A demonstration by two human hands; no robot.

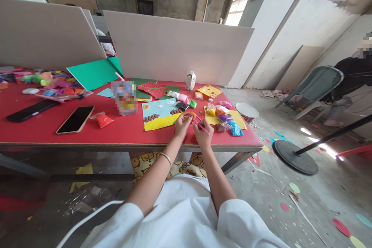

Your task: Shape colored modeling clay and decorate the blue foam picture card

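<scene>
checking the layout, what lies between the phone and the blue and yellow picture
In the head view, a red packet lies between the phone and the picture, nearer the phone; a blurred item stands slightly farther back.

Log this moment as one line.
left hand: holding orange clay | right hand: holding pink stick | nearby: blue-and-yellow clay picture, blue clay packet | surface: red table

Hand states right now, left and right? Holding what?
Left hand: closed, pinching a small, rounded, orange clay-like lump.
Right hand: closed, holding a slim, straight pink stick; material can't be told.
</scene>
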